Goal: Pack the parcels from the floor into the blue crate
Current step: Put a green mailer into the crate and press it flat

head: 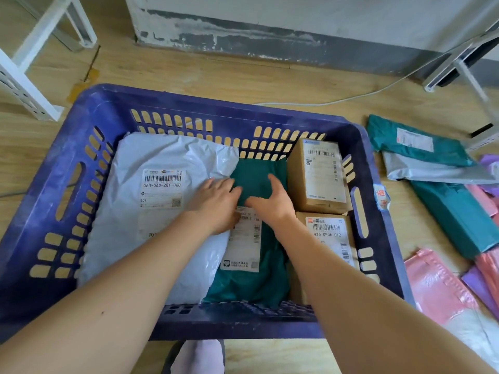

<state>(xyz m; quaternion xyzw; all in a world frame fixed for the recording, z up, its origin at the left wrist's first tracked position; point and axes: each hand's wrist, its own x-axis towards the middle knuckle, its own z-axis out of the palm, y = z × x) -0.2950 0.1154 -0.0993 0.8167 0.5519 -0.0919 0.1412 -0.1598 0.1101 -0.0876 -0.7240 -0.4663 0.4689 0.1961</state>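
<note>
The blue crate (89,114) stands on the wooden floor in front of me. Inside lie a large white mailer bag (151,157) on the left, a green mailer bag (256,282) in the middle, and two cardboard boxes (318,174) (329,233) along the right wall. Both hands reach into the crate. My left hand (216,203) lies flat where the white and green bags meet. My right hand (270,201) presses on the green bag, fingers relaxed. On the floor to the right lie more parcels: green bags (413,141) (459,217), a pink bag (437,287) and purple ones (478,287).
White metal shelf frames stand at the back left (32,63) and back right (464,66). A white cable (337,99) runs across the floor behind the crate. A grey wall base (270,36) closes the back. A slippered foot (197,357) shows at the bottom edge.
</note>
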